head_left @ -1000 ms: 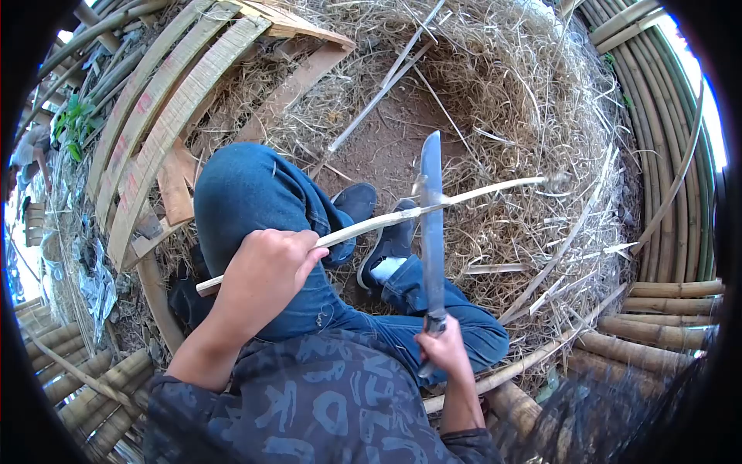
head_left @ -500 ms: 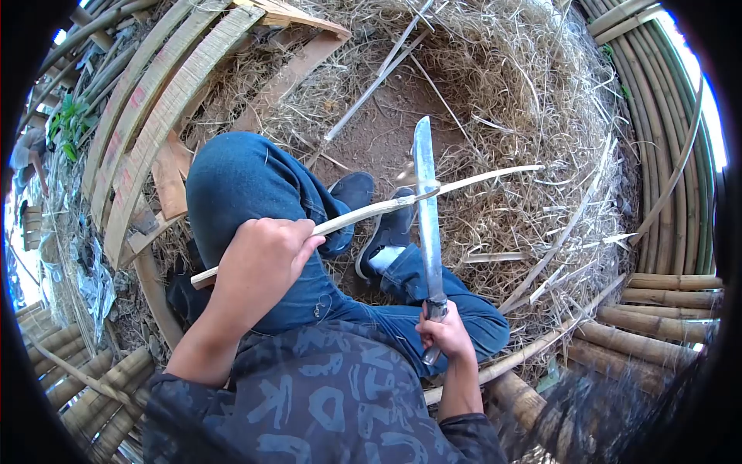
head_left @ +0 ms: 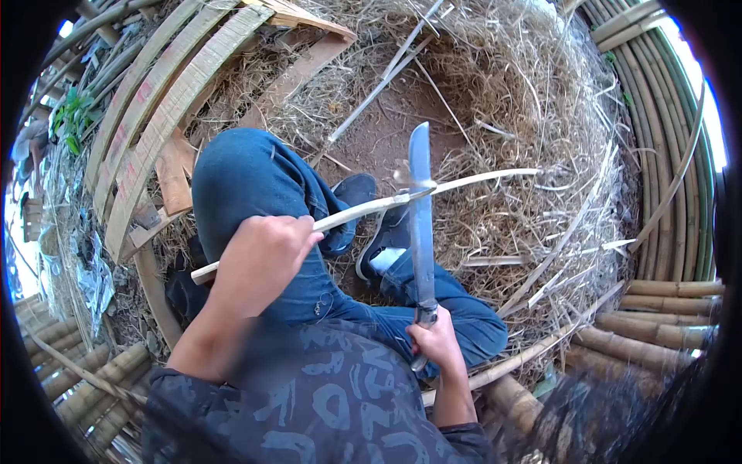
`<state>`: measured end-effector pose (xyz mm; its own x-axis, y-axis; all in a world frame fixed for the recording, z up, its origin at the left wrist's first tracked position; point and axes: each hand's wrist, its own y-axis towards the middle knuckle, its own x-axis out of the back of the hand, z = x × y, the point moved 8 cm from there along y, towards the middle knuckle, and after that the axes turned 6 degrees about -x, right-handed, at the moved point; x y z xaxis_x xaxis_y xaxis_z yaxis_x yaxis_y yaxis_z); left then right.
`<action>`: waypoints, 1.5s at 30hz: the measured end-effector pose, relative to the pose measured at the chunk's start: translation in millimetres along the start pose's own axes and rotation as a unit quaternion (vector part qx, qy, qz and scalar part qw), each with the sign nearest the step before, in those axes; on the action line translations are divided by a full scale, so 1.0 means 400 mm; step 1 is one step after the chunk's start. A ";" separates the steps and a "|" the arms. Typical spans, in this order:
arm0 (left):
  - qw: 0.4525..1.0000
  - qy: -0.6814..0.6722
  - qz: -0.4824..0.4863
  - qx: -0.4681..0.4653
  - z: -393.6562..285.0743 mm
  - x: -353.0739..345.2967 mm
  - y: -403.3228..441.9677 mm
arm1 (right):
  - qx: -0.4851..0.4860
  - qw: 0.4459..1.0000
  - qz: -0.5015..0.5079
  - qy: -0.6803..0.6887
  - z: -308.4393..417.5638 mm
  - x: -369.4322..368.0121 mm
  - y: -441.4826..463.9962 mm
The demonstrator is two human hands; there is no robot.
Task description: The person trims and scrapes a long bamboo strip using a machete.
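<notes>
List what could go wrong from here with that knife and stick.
The knife crosses the stick and, in this view, overlaps the jeans close to a shoe; if the right grip slips, it might catch either.

Only the left grip holds the stick, so it could twist under the knife and send a cut astray.

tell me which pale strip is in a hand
The long one gripped by the left hand, crossing the knife's blade; other strips lie on the ground.
</notes>
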<state>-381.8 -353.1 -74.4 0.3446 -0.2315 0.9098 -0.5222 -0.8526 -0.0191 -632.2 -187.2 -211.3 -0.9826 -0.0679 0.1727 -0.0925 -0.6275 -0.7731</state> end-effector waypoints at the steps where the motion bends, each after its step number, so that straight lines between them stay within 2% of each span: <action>1: 1.000 0.000 0.006 -0.007 0.004 0.000 -0.001 | -0.002 1.000 0.010 0.012 0.021 -0.015 -0.015; 4: 0.999 -0.049 -0.013 -0.005 0.010 0.007 -0.001 | -0.023 0.998 0.050 0.033 0.014 0.012 -0.016; 9: 0.999 -0.033 -0.005 -0.012 0.005 0.006 0.003 | -0.069 0.982 0.141 0.103 -0.026 -0.010 0.008; 10: 0.999 -0.041 -0.013 -0.017 0.003 0.008 0.003 | -0.092 0.932 0.248 0.247 -0.026 -0.051 -0.003; 11: 0.999 -0.041 -0.014 -0.017 -0.001 0.008 0.004 | -0.111 0.849 0.349 0.381 -0.008 -0.086 -0.023; 12: 0.999 -0.044 -0.012 -0.002 -0.001 0.006 0.004 | -0.067 0.904 0.296 0.301 -0.003 -0.086 -0.004; 13: 0.999 -0.045 -0.006 0.014 0.001 0.007 -0.001 | -0.068 0.903 0.302 0.299 0.005 -0.093 -0.008; 15: 0.998 -0.047 0.010 0.029 0.005 0.014 -0.003 | -0.031 0.945 0.222 0.238 0.029 -0.073 0.005; 20: 0.995 -0.038 0.085 0.029 0.017 0.016 -0.004 | -0.032 0.954 0.120 0.273 0.017 0.003 0.010; 22: 0.979 -0.061 0.195 0.024 0.008 0.010 -0.004 | -0.040 0.969 0.057 0.238 -0.010 0.040 0.016; 23: 0.978 -0.057 0.198 0.022 0.015 0.018 0.003 | -0.039 0.968 0.058 0.243 -0.016 0.041 0.015; 25: 0.942 -0.120 0.309 0.043 0.034 -0.006 -0.010 | -0.051 0.980 0.000 0.191 -0.038 0.058 0.012; 26: 0.950 -0.163 0.267 0.008 0.042 -0.019 -0.011 | -0.059 0.984 -0.020 0.164 -0.042 0.061 0.007; 27: 0.948 -0.156 0.276 0.003 0.045 -0.026 -0.018 | -0.062 0.982 -0.021 0.176 -0.047 0.061 0.006; 28: 0.903 -0.234 0.349 0.088 0.059 -0.058 -0.048 | -0.051 0.988 -0.021 0.144 -0.049 0.060 0.005; 30: 0.765 -0.338 0.465 0.292 0.081 -0.110 -0.124 | -0.042 0.995 -0.033 0.088 -0.030 0.060 -0.003; 31: 0.694 -0.408 0.479 0.351 0.091 -0.137 -0.162 | -0.047 0.993 -0.036 0.101 -0.041 0.061 0.001; 33: 0.624 -0.492 0.504 0.340 0.076 -0.174 -0.204 | -0.020 0.996 -0.007 0.086 -0.051 0.057 0.006; 34: 0.552 -0.575 0.482 0.364 0.062 -0.191 -0.230 | -0.035 0.997 -0.013 0.070 -0.054 0.062 0.001; 35: 0.494 -0.576 0.507 0.409 0.056 -0.190 -0.257 | -0.041 0.996 -0.013 0.080 -0.061 0.067 0.005; 37: 0.451 -0.595 0.500 0.438 0.064 -0.229 -0.303 | 0.014 0.999 -0.039 0.017 -0.066 0.087 0.005; 39: 0.523 -0.558 0.478 0.432 0.078 -0.286 -0.341 | 0.008 0.999 -0.042 0.006 -0.093 0.096 0.012; 41: 0.730 -0.454 0.401 0.318 0.087 -0.314 -0.311 | -0.012 0.999 -0.045 0.018 -0.113 0.104 0.021; 42: 0.726 -0.453 0.405 0.321 0.076 -0.331 -0.316 | -0.045 0.998 -0.043 0.024 -0.112 0.105 0.020; 43: 0.811 -0.386 0.359 0.253 0.075 -0.328 -0.282 | -0.049 0.998 -0.041 0.024 -0.113 0.101 0.027; 44: 0.882 -0.311 0.305 0.180 0.066 -0.314 -0.248 | -0.001 0.996 -0.082 -0.026 -0.092 0.111 0.033; 45: 0.881 -0.310 0.306 0.184 0.053 -0.324 -0.240 | 0.046 0.989 -0.122 -0.074 -0.074 0.115 0.032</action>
<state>-359.5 -251.2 -199.2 0.5057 -0.8151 0.2825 -0.5098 -0.5465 -0.6644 -683.6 -175.4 -231.4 -0.8982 -0.0148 0.4392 -0.3011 -0.7072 -0.6396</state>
